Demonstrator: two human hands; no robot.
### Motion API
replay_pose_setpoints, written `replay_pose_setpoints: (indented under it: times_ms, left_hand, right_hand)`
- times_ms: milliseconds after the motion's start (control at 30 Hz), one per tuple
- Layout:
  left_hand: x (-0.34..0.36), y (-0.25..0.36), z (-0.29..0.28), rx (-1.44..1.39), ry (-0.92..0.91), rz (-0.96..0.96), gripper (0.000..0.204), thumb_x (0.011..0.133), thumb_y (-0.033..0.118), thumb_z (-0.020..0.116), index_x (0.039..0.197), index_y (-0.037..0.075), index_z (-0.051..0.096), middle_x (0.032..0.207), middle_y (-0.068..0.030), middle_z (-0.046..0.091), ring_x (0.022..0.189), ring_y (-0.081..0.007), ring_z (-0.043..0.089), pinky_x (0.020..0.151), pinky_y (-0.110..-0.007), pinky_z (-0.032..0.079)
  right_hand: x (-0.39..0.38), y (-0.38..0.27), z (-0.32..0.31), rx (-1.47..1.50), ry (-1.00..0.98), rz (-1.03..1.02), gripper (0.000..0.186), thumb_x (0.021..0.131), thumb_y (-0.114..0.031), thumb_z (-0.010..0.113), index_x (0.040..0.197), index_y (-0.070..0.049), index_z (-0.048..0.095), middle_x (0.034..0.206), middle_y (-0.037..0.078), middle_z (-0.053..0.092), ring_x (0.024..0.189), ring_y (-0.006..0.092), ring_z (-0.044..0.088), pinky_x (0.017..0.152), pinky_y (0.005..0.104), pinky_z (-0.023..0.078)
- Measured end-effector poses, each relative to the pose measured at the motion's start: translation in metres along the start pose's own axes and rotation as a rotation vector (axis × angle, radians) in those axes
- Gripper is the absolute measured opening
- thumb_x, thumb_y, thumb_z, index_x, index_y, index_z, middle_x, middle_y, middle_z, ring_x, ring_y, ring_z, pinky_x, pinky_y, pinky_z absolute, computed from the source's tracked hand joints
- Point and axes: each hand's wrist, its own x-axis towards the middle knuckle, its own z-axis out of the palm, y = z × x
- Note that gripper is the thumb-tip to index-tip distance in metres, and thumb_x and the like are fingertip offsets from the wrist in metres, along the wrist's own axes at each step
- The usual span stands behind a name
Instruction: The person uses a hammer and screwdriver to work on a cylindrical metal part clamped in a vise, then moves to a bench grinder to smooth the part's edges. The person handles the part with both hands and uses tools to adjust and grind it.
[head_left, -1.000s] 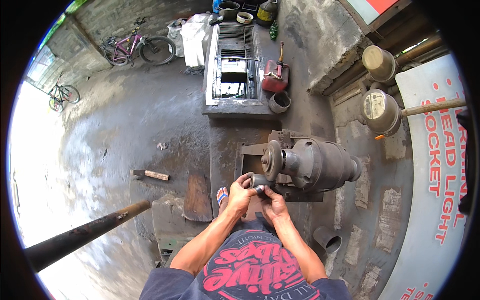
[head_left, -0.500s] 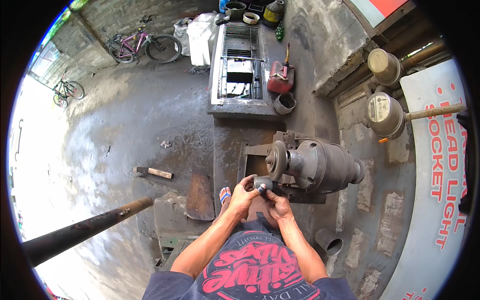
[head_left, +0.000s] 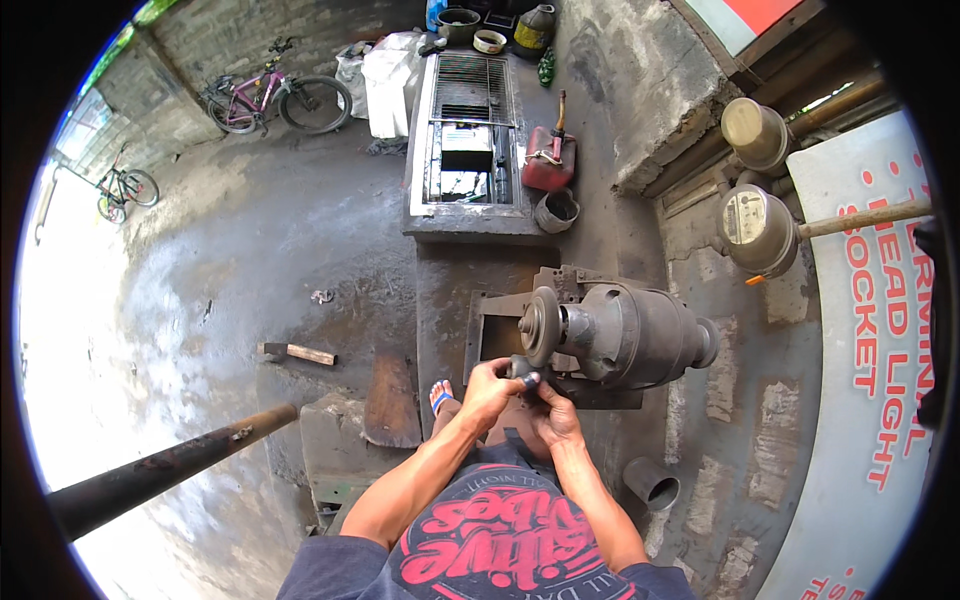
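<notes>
Both hands have crept nearer the grinder wheel [head_left: 545, 325]; left hand [head_left: 487, 390] and right hand [head_left: 553, 412] together pinch a small dark metal part [head_left: 527, 375] just below it. Fingers could graze the wheel if the part slips.

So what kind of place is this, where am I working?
Probably a small open-air metalwork or repair yard: a bench grinder sits on a stand before you, a red fuel can stands on the stained concrete floor, and bicycles are parked by a brick wall.

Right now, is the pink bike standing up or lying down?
Standing up: the pink bike is upright on both wheels beside the brick wall.
</notes>
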Motion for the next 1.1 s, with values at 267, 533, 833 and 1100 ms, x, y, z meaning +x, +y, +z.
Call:
replay_pose_setpoints:
  times_ms: [267, 533, 833, 1100]
  left_hand:
    - [0.005, -0.006, -0.012, -0.039, -0.011, 0.025, 0.047, 0.081, 0.005, 0.082, 0.123, -0.008, 0.067, 0.108, -0.0105, 0.073, 0.096, -0.0159, 0.066, 0.088, -0.029, 0.051]
    - [0.009, -0.001, 0.012, -0.031, -0.092, -0.047, 0.056, 0.074, 0.004, 0.086, 0.125, -0.009, 0.067, 0.111, -0.0112, 0.072, 0.101, -0.0172, 0.065, 0.094, -0.029, 0.048]
    - [-0.007, 0.000, -0.024, -0.051, -0.073, 0.053, 0.065, 0.073, -0.006, 0.081, 0.134, -0.005, 0.059, 0.119, -0.0114, 0.069, 0.111, -0.0194, 0.064, 0.103, -0.032, 0.048]
    - [-0.001, -0.018, -0.025, -0.353, -0.019, 0.006, 0.062, 0.083, 0.003, 0.083, 0.137, -0.011, 0.055, 0.126, -0.0153, 0.067, 0.116, -0.0210, 0.063, 0.105, -0.033, 0.047]
  right_hand:
    - [-0.001, 0.009, 0.006, -0.023, -0.059, -0.068, 0.034, 0.091, -0.005, 0.075, 0.123, 0.002, 0.066, 0.121, 0.011, 0.070, 0.115, 0.0227, 0.065, 0.111, 0.0385, 0.048]
    - [-0.007, -0.005, -0.009, 0.057, 0.049, -0.092, 0.035, 0.089, 0.000, 0.075, 0.123, 0.002, 0.067, 0.118, 0.012, 0.072, 0.108, 0.0227, 0.070, 0.102, 0.0354, 0.055]
    - [-0.009, 0.014, 0.024, 0.033, -0.065, 0.012, 0.029, 0.090, -0.005, 0.078, 0.116, 0.000, 0.068, 0.112, 0.007, 0.069, 0.105, 0.0199, 0.065, 0.103, 0.0347, 0.050]
    - [0.003, 0.012, 0.037, -0.108, -0.056, -0.041, 0.034, 0.088, -0.004, 0.079, 0.120, -0.003, 0.067, 0.113, 0.008, 0.071, 0.106, 0.0203, 0.068, 0.099, 0.0341, 0.054]
